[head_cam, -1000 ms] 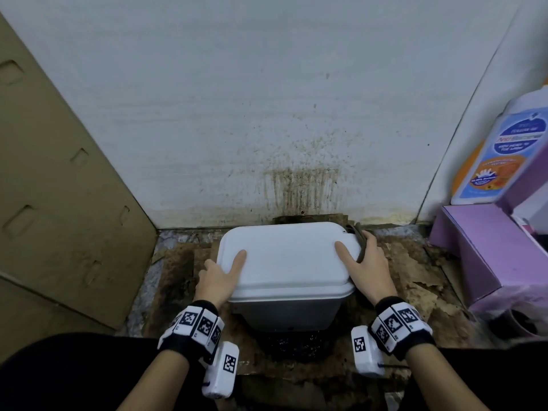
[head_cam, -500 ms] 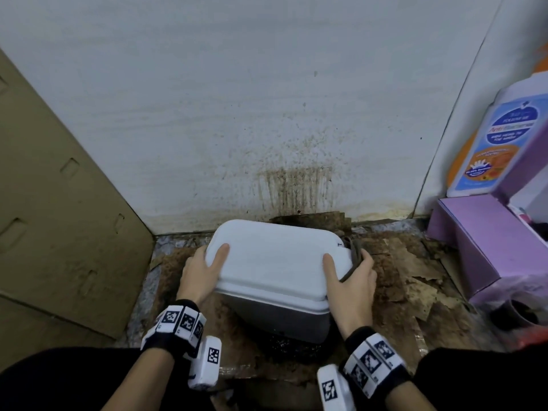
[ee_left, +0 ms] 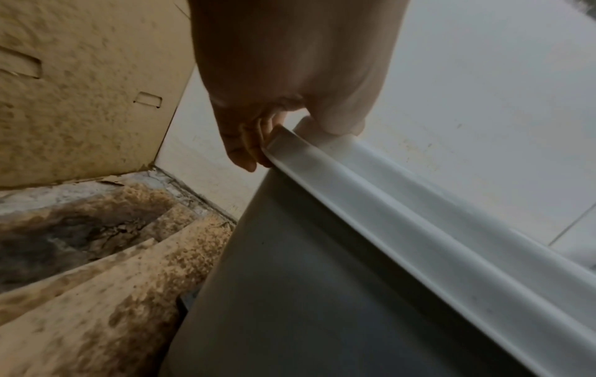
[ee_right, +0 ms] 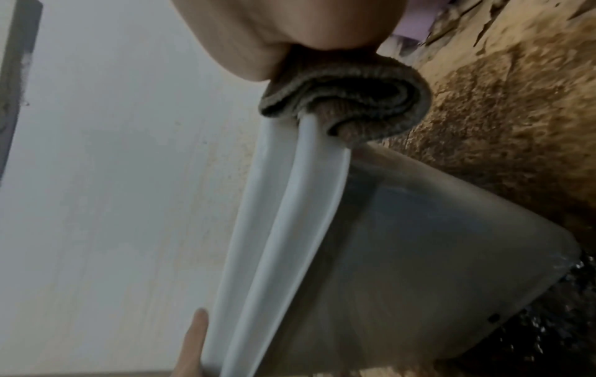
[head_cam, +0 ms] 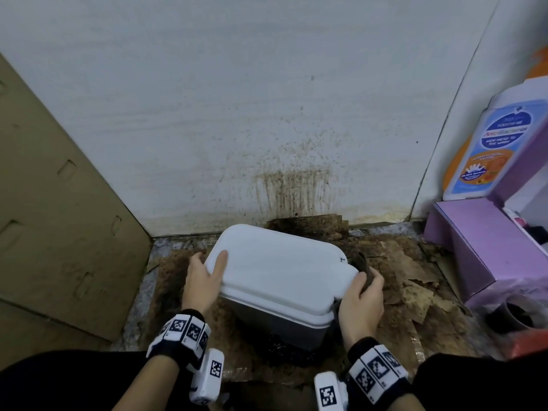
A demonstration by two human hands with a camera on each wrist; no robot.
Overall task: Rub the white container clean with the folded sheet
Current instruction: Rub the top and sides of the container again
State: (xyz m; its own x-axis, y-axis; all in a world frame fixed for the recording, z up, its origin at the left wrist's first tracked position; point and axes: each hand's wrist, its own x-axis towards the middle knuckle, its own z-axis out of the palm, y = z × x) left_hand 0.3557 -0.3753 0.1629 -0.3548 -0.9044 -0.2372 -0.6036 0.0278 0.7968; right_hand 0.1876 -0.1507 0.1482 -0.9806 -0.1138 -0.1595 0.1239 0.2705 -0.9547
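Observation:
The white container (head_cam: 275, 274) has a white lid over a greyish body and sits tilted on stained cardboard, its right end nearer me. My left hand (head_cam: 204, 278) grips the left end, thumb on the lid and fingers curled under the rim (ee_left: 419, 216). My right hand (head_cam: 363, 301) grips the right end. It pinches the folded sheet (head_cam: 363, 268), a brown cloth, against the lid's edge. In the right wrist view the folded sheet (ee_right: 351, 102) wraps over the rim (ee_right: 290, 229). My right fingers are hidden behind the cloth.
A cardboard panel (head_cam: 59, 218) leans at the left. The white wall (head_cam: 293, 191) behind is streaked brown. Torn, dirty cardboard (head_cam: 409, 280) covers the floor. At the right stand a purple box (head_cam: 480, 247), a wash bottle (head_cam: 498, 149) and a dark cup (head_cam: 513, 318).
The container has turned and tilted, its right end swinging toward me. Both hands kept their hold and moved with it, the right hand drawing nearer.

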